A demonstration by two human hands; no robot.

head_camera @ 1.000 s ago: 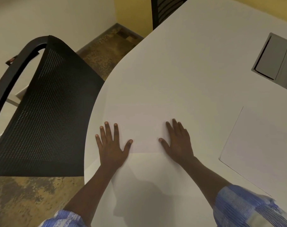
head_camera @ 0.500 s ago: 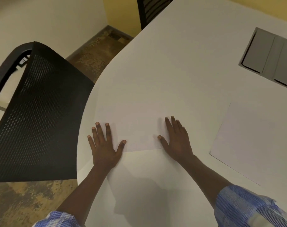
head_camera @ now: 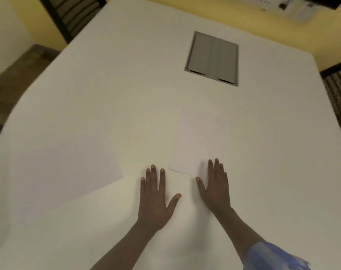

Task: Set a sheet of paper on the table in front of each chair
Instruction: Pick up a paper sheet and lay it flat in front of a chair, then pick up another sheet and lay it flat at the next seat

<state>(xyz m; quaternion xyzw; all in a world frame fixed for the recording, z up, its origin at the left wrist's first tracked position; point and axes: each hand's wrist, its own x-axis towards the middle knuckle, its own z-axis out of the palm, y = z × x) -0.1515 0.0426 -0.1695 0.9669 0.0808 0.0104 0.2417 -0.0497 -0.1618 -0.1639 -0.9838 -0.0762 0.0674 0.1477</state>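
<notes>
Hands have shifted right off the first sheet (head_camera: 64, 168); left hand (head_camera: 155, 199) and right hand (head_camera: 214, 190) flat, fingers spread, right fingertips on second sheet (head_camera: 196, 145). Grey hatch (head_camera: 212, 58) beyond.

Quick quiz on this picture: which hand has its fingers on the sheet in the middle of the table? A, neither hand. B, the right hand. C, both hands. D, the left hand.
B: the right hand lies with its fingers on the near corner of the sheet, while the left hand rests flat on the bare table beside it.
</notes>
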